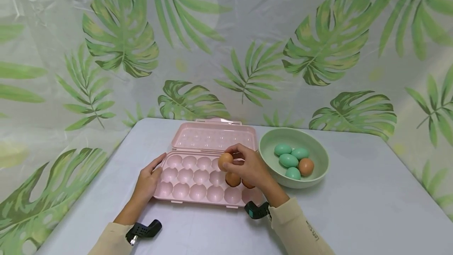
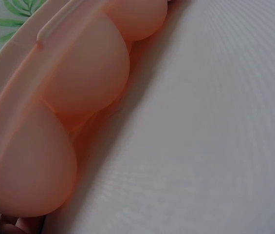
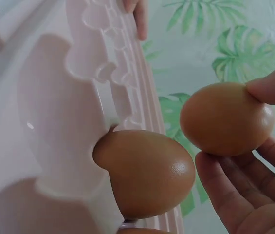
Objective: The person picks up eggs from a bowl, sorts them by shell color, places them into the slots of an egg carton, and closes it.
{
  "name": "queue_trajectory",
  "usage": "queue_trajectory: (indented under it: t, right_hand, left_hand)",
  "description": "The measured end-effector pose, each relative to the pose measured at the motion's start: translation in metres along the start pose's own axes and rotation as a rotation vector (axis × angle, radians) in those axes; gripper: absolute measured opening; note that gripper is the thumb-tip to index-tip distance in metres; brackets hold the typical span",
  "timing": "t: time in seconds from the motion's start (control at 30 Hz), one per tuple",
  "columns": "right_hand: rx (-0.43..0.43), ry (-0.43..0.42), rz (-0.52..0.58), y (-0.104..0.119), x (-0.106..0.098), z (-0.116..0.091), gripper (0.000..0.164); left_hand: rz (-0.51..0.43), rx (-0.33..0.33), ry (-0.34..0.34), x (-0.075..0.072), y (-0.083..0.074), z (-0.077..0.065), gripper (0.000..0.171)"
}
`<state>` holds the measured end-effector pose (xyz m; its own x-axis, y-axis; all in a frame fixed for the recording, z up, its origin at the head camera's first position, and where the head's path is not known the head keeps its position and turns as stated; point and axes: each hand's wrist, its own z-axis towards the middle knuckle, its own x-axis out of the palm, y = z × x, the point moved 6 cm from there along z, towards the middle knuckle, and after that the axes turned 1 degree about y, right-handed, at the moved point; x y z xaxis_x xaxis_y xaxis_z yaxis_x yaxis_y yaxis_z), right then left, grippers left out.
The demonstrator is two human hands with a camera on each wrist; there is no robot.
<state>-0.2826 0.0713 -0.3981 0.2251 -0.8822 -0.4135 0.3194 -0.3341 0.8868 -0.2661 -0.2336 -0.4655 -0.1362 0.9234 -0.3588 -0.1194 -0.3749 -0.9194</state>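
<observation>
A pink plastic egg carton lies with its lid folded back at the far side. My left hand grips the carton's left end, its thumb over the rim; a few of its fingertips show at the carton's underside in the left wrist view. Between thumb and fingers, my right hand pinches a brown egg above the back row, right of the middle. One brown egg sits in the middle row. Beside it another brown egg is partly hidden by my right hand.
To the right of the carton stands a pale green bowl holding several teal eggs and one brown egg. A white table lies underneath. Behind it hangs a leaf-patterned sheet.
</observation>
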Motion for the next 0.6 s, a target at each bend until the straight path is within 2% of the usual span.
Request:
queue_trajectory:
  t: [0.33,0.6]
  right_hand:
    - [-0.014,-0.017,0.033,-0.002,0.007,0.000,0.031]
    - [-0.005,-0.023,0.009,-0.005,0.014,-0.001,0.032]
  left_hand:
    - [-0.001,0.014,-0.003,0.000,-0.001,0.001,0.045]
    - [0.000,0.004,-0.003,0.001,0.002,0.001,0.045]
